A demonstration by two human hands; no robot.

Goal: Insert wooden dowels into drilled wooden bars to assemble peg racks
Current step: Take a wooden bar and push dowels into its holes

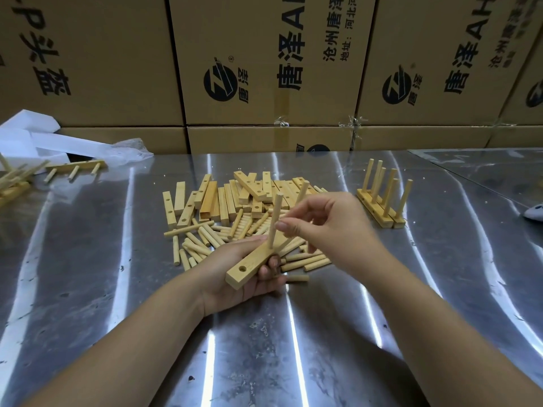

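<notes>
While my left hand (pixel 235 284) gripped the drilled bar (pixel 254 259), one dowel (pixel 274 218) seated, my right hand (pixel 329 221) pinched a second dowel (pixel 303 189) in its fingers; the end hole (pixel 242 268) was empty, with finished racks (pixel 379 214) right of my fingers and loose bars (pixel 223 201) beyond them.

Left hand (pixel 232 284): I saw it gripping a drilled bar (pixel 249 267) from below, end hole empty.
Dowel (pixel 275 218): stood upright in the bar.
Right hand (pixel 335 221): pinched a second, tilted dowel (pixel 303 190) beside it.
Worktop (pixel 293 348): loose bars (pixel 235 198) and loose dowels (pixel 202 245) lay piled behind the hands; a finished rack (pixel 382 207) stood right.
</notes>
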